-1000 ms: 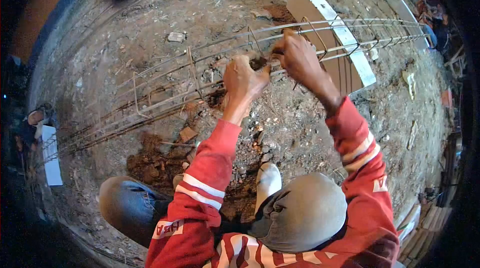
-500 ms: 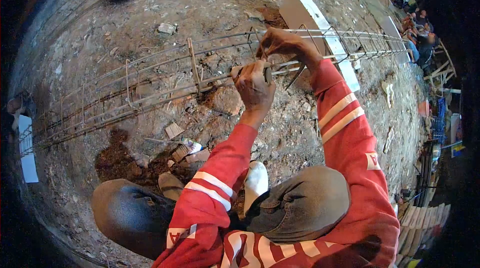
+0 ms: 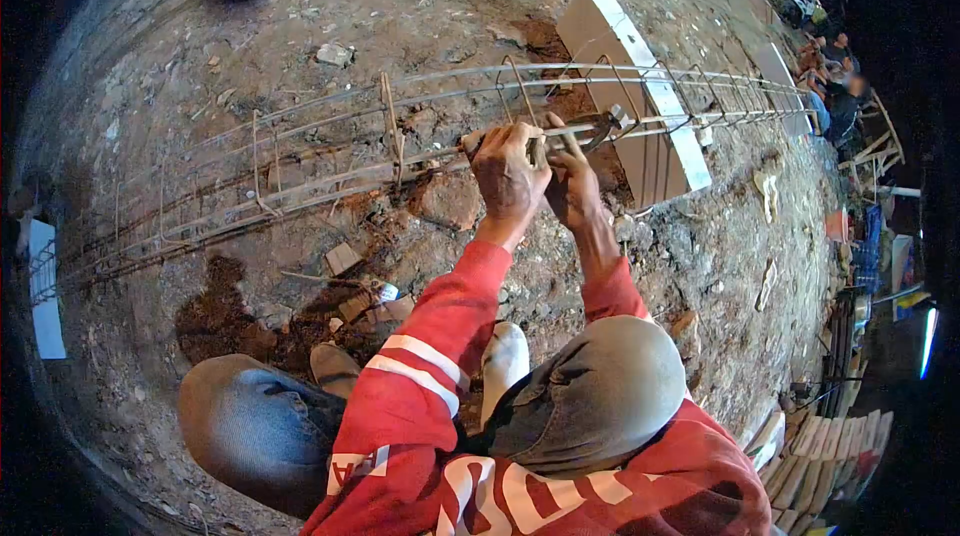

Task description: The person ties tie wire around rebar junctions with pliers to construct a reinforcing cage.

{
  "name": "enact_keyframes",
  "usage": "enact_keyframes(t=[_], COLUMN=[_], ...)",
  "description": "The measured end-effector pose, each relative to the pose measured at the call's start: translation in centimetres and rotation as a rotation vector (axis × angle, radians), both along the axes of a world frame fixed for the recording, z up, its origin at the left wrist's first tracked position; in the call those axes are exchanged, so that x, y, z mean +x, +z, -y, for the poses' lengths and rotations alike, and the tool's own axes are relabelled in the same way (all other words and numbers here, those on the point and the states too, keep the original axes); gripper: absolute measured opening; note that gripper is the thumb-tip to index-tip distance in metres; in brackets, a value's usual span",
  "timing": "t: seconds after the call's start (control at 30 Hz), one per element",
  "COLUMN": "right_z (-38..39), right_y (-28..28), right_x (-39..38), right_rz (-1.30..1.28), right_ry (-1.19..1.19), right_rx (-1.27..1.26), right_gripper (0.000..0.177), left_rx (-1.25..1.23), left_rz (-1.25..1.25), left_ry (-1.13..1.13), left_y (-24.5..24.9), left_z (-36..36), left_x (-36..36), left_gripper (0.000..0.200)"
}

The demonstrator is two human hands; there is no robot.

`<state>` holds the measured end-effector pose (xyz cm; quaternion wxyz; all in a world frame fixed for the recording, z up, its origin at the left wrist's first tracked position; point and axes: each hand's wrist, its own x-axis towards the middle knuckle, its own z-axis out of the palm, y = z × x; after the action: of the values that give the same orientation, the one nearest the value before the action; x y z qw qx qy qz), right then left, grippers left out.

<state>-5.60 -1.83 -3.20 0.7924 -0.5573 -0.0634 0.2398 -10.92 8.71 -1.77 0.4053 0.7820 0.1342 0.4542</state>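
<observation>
A long cage of thin steel bars (image 3: 330,188) with bent rectangular stirrups (image 3: 392,131) stretches across the view. My left hand (image 3: 508,176) is closed around its near lower bar, where a stirrup may be hidden under the fingers. Close beside it, my right hand (image 3: 575,191) is closed on a dark plier-like tool (image 3: 602,131). The tool's head points right, along the same bar. Its handles are mostly covered by my fingers, and any tie wire at the joint is too small to make out.
A white-edged block (image 3: 655,106) lies under the cage at right; another white block (image 3: 45,291) is at far left. Stones and rubble cover the dirt ground (image 3: 300,26). My knees (image 3: 615,396) are close below my arms. Several people (image 3: 835,76) are at far right.
My right hand has come down from above the bars to beside my left hand, and the tool has swung from pointing down to pointing right. My left hand stays on the bar.
</observation>
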Motion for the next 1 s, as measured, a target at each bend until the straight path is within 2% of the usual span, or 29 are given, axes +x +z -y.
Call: enact_keyframes(t=[0.03, 0.07, 0.1, 0.17, 0.2, 0.23, 0.3, 0.37, 0.4, 0.43, 0.5, 0.53, 0.6, 0.63, 0.7, 0.73, 0.77, 0.8, 0.83, 0.9, 1.0], right_z=[-0.7, -1.7, -1.2, -0.7, -0.3, -0.2, 0.7, 1.5, 1.8, 2.1, 3.3, 3.6, 4.3, 4.8, 6.0, 7.5, 7.0, 10.2, 10.5, 14.8, 16.6], right_y=[-0.4, -1.0, -1.4, 0.4, 1.2, 2.8, 2.2, 1.9, 1.8, 1.0, 0.7, 1.5, 3.5, 3.5, 3.5, 1.6, 2.6, -3.9, -7.7, -13.0, -14.4], right_x=[0.7, 1.6, 1.8, 1.0, -1.0, -3.2, -4.4, -4.1, -4.1, -4.8, -5.1, -5.7, -7.5, -8.1, -9.0, -9.0, -10.8, -11.0, -11.9, -11.0, -10.8], right_rz=[-0.065, 0.031, 0.029, 0.806, 0.954, 1.131, 1.409, 1.569, 1.457, 1.121, 0.75, 0.757, 1.406, 1.411, 1.209, 0.805, 0.273, 0.328, 0.416, 0.425, 0.436], right_ry=[0.09, 0.1, 0.101, 0.034, -0.173, -0.297, -0.446, -0.355, -0.185, -0.13, 0.065, 0.066, -0.093, -0.093, 0.032, 0.224, 0.267, 0.35, 0.548, 0.496, 0.353], right_rx=[0.191, 0.108, 0.104, -1.416, -1.327, -1.367, -1.249, -1.175, -1.076, -1.149, -1.103, -1.107, -1.174, -1.179, -1.371, -1.408, -1.237, -1.558, -1.705, -1.627, -1.388], right_gripper=[0.045, 0.038, 0.038, 0.03, 0.023, 0.023, 0.023, 0.025, 0.021, 0.017, 0.015, 0.015, 0.018, 0.018, 0.022, 0.019, 0.016, 0.023, 0.04, 0.042, 0.048], left_rx=[-0.001, 0.037, 0.072, 0.027, 0.063, 0.095, 0.081, 0.033, 0.055, 0.044, 0.145, 0.141, 0.14, 0.137, 0.132, 0.134, 0.139, 0.137, 0.158, 0.181, 0.167], left_rz=[0.002, 0.007, 0.011, 0.076, 0.079, 0.082, 0.076, 0.051, 0.068, 0.067, 0.039, 0.044, 0.081, 0.1, 0.092, 0.099, 0.108, 0.113, 0.11, 0.108, 0.144], left_ry=[-0.001, 0.016, 0.034, 0.013, 0.022, 0.03, 0.017, -0.042, -0.036, -0.04, 0.012, 0.015, 0.006, -0.001, -0.018, -0.006, 0.005, 0.005, 0.01, 0.014, 0.002], left_y=[-0.1, -0.2, -0.4, -0.3, -0.2, -0.3, -0.8, -1.4, -1.6, -1.4, -0.7, -0.7, -1.1, -1.0, -1.1, -1.0, -0.9, -0.8, -0.8, -1.2, -1.5], left_z=[-0.1, -0.1, -0.2, -0.3, -0.4, -0.4, -0.5, -0.4, -0.5, -0.4, -0.6, -0.7, -0.7, -0.6, -0.7, -0.7, -0.7, -0.8, -0.9, -0.9, -0.8], left_x=[0.1, 0.2, 0.3, 0.2, 0.2, 0.2, 0.4, 0.4, 0.6, 0.3, -0.1, 0.0, 0.1, 0.1, 0.0, -0.1, -0.1, -0.1, 0.0, 0.2, 0.4], left_gripper=[0.011, 0.01, 0.009, 0.008, 0.008, 0.008, 0.008, 0.01, 0.014, 0.014, 0.015, 0.015, 0.014, 0.013, 0.013, 0.013, 0.013, 0.013, 0.013, 0.012, 0.012])
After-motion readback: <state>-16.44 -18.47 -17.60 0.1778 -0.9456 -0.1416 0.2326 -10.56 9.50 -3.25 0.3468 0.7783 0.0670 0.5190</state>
